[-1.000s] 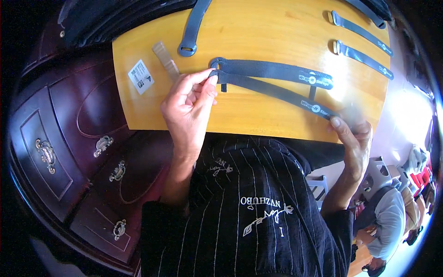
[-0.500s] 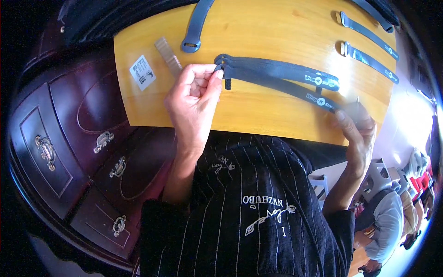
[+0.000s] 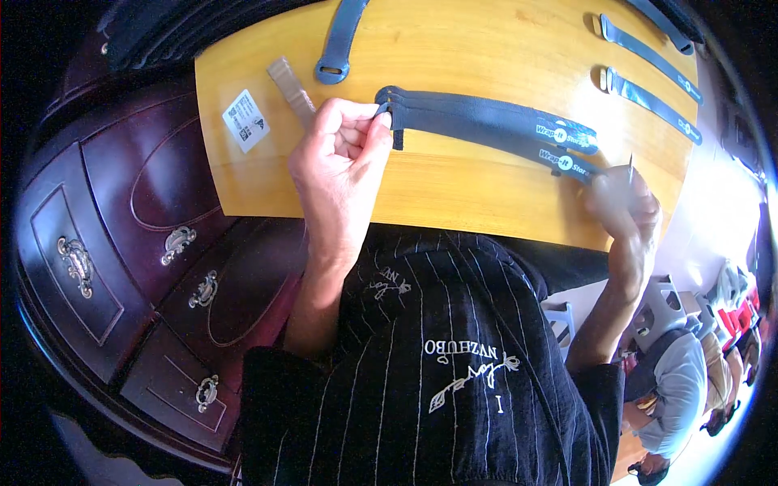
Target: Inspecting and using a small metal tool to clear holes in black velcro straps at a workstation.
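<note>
A dark grey storage strap (image 3: pixel 566 164) with a pale printed mark is stretched between my hands. My left hand (image 3: pixel 340 162) pinches its left end between thumb and fingertips, beside a small black tab. At the strap's right end my right hand (image 3: pixel 626 204) is closed, its fingers smeared by motion. A thin metallic piece sticks up above those fingers; its kind is unclear. Just beyond, a second dark strap (image 3: pixel 486 115) with a slotted left end lies along the table, partly overlapping the held one in view.
On the wooden table (image 3: pixel 486 194) lie another slotted strap (image 3: pixel 334 49), two straps with metal loops (image 3: pixel 648 55) at the far right, a white label (image 3: pixel 245 121) and a clear brownish strip (image 3: pixel 290 87). Dark drawers (image 3: pixel 77 259) stand at left. Other people (image 3: pixel 677 389) sit at lower right.
My right hand has moved slightly away from me, bringing the held strap's right end closer to the strap on the table. My left hand keeps its pinch.
</note>
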